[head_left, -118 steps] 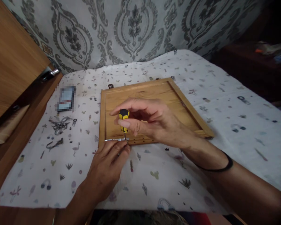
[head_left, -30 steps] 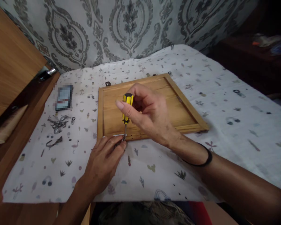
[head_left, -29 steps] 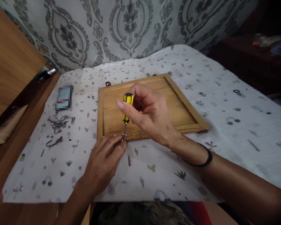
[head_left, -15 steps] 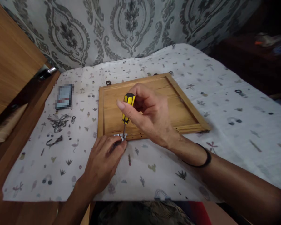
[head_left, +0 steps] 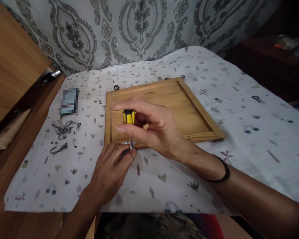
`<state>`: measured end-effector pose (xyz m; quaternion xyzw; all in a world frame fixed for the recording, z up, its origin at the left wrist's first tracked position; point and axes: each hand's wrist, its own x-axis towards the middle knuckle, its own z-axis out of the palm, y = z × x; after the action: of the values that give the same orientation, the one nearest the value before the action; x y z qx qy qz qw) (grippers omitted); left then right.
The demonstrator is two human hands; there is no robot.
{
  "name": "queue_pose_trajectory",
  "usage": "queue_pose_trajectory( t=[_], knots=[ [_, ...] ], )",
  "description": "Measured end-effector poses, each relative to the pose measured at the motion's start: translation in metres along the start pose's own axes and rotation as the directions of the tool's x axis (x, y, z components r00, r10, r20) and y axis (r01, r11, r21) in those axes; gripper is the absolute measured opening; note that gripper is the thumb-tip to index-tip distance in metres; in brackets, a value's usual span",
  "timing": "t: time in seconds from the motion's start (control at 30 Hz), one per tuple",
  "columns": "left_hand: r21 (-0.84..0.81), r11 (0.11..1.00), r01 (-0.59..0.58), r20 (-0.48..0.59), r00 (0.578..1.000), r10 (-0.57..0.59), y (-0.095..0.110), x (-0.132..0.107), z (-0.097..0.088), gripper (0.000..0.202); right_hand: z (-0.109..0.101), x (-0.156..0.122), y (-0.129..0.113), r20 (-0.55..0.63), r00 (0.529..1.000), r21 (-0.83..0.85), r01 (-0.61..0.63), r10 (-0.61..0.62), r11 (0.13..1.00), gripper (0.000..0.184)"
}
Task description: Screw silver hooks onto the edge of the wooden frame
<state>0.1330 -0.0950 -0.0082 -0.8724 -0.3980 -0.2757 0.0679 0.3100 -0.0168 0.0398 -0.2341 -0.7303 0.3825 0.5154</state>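
Observation:
A wooden panel [head_left: 151, 109] with a raised frame lies flat on the patterned cloth. At its near edge, my left hand [head_left: 112, 169] pinches a small silver metal fitting [head_left: 131, 146] against the wood. My right hand [head_left: 159, 129] is around a yellow and black screwdriver [head_left: 129, 117], held upright with its shaft down on the fitting. The index finger and thumb stretch out past either side of the handle; the other fingers curl behind it. The tip's contact with the screw is too small to make out.
To the left lie a pile of metal hooks [head_left: 64, 130], a single hook [head_left: 59, 148] and a blurred-out phone [head_left: 69, 101]. Small dark metal pieces lie beyond the panel, and another dark ring-ended piece [head_left: 258, 99] is at right. A wooden cabinet [head_left: 12, 59] borders the left.
My right index finger has straightened out to the left and my thumb has dropped lower along the screwdriver. The handle now stands more upright. My left hand stays on the fitting.

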Motion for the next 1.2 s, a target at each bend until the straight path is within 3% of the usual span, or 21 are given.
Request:
queue_pose_trajectory(
  t=[0.27, 0.57, 0.87, 1.2],
  knots=[
    [-0.006, 1.000, 0.009, 0.007, 1.000, -0.009, 0.000, -0.002, 0.000, 0.022, -0.012, 0.005, -0.018, 0.139, 0.990, -0.057, -0.008, 0.016, 0.998, 0.017],
    [0.017, 0.998, -0.055, -0.022, 0.998, 0.055, 0.002, 0.002, 0.002, 0.017, -0.008, 0.007, -0.011, 0.042, 0.996, 0.136, -0.079, 0.074, 0.988, 0.035],
    [0.000, 0.999, -0.041, -0.015, 0.999, 0.040, 0.004, -0.005, 0.005, 0.022, -0.015, 0.004, -0.024, 0.178, 0.983, 0.136, -0.079, 0.054, 0.988, 0.019],
    [0.039, 0.999, -0.029, 0.004, 1.000, 0.028, 0.006, -0.004, 0.003, 0.021, -0.014, 0.004, -0.023, 0.109, 0.989, 0.130, -0.116, 0.102, 0.985, 0.017]
  ],
)
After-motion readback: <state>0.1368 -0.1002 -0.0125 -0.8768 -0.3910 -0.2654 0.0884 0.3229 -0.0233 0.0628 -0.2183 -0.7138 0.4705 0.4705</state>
